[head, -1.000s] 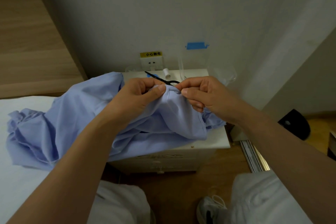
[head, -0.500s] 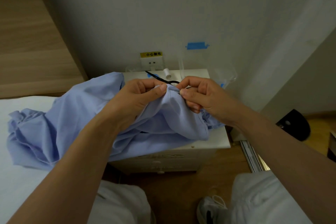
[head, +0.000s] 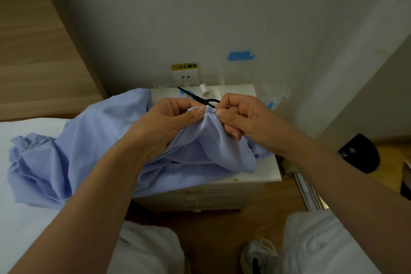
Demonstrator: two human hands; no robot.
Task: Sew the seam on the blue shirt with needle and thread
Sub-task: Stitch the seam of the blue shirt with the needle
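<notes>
**Both hands pinched on one fold of the blue shirt**

The blue shirt sprawls from the bed at lower left onto the white table mid-frame. One gathered fold is lifted at frame centre, above the table top.

- The left hand has its thumb and curled fingers clamped on that fold from the left side.
- The right hand has thumb and forefinger closed on the same fold from the right. Its other fingers curl under, against the cloth.
- The two thumb tips sit just beside each other, with the fabric puckered between them.
- The needle and thread are too small to make out in the right-hand pinch.

Behind the hands on the table lie black scissors, their handle end partly hidden by the right hand. A white spool stands just beyond them. A wall socket with a yellow label sits above the table's rear edge.
</notes>
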